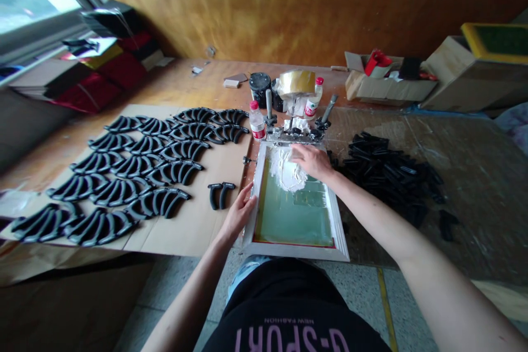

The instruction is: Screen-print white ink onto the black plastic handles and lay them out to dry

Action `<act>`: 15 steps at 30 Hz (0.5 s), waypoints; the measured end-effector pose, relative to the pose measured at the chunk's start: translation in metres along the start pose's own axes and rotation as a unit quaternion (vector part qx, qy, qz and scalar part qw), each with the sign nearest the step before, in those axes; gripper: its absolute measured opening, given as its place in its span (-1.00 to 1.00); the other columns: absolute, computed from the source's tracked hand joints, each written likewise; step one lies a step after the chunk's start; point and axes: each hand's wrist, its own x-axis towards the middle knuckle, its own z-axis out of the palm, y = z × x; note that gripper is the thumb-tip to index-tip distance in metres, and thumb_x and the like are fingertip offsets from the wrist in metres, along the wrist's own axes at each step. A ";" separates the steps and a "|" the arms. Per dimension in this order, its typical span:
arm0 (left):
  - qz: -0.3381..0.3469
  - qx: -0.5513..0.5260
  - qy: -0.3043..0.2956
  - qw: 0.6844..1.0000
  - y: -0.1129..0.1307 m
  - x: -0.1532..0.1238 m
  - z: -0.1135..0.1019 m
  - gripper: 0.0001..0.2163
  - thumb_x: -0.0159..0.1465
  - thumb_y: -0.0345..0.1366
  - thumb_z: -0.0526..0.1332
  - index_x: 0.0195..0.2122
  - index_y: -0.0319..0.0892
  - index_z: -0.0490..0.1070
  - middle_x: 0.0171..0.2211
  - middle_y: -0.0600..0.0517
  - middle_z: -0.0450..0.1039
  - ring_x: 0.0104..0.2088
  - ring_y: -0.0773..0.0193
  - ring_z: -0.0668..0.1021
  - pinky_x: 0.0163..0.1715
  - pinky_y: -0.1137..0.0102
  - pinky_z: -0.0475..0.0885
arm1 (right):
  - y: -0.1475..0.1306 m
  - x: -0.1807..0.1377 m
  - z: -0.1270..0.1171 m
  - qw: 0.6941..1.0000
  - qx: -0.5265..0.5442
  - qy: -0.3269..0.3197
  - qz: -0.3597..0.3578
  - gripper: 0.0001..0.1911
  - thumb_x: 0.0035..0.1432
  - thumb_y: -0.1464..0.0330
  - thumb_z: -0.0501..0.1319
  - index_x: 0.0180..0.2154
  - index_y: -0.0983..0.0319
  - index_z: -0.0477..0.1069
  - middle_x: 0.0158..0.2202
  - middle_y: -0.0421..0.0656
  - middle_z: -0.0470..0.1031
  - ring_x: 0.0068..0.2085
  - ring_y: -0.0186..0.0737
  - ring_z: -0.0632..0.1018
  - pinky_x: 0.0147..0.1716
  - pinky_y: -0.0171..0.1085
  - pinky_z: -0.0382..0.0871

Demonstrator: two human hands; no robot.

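A screen-printing frame point(340, 231) with green mesh lies in front of me, clamped at its far end to a metal hinge point(295, 135). Thick white ink point(287, 170) is spread over the far part of the mesh. My right hand point(311, 161) is closed above the ink, its fingers bent down on something I cannot make out. At the frame's left edge, my left hand point(241, 210) grips the side, some fingers partly hidden. Two black curved handles point(223, 195) lie on cardboard to its left. What lies under the frame is hidden.
Rows of black handles point(140, 157) cover the cardboard point(165, 231) at left. A heap of black parts point(388, 170) lies to the right. Behind the frame stand bottles point(257, 122), a dark tub point(259, 89) and a tape roll point(297, 82). Cardboard boxes point(379, 85) sit back right.
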 end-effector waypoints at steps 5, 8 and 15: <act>0.008 -0.046 0.005 0.999 0.052 -0.011 -0.008 -0.42 0.22 0.22 0.04 0.08 -0.07 0.44 -0.19 -0.01 0.56 -0.32 0.19 0.57 -0.39 0.38 0.45 | 0.058 0.022 -0.031 0.984 -0.041 0.096 0.147 -0.53 0.19 0.28 0.25 0.13 0.16 0.36 -0.27 -0.13 0.59 -0.32 -0.18 0.55 -0.27 -0.26 0.38; 0.084 -0.113 0.016 0.990 0.084 -0.001 -0.003 -0.43 0.23 0.23 0.01 -0.05 -0.12 0.47 -0.25 -0.01 0.54 -0.33 0.21 0.56 -0.39 0.38 0.47 | 0.084 -0.013 -0.039 0.965 -0.040 0.133 0.224 -0.71 0.28 0.34 0.10 -0.12 0.35 0.52 -0.42 -0.13 0.59 -0.43 -0.32 0.53 -0.32 -0.39 0.38; 0.176 -0.217 0.039 0.959 0.128 0.026 0.026 -0.47 0.28 0.18 -0.03 0.00 -0.15 0.37 -0.18 -0.07 0.52 -0.24 0.25 0.58 -0.42 0.46 0.46 | 0.040 -0.083 0.022 0.996 0.008 0.003 0.084 -0.57 0.09 0.32 0.34 0.01 0.29 0.46 -0.19 -0.06 0.58 -0.19 -0.17 0.55 -0.16 -0.21 0.45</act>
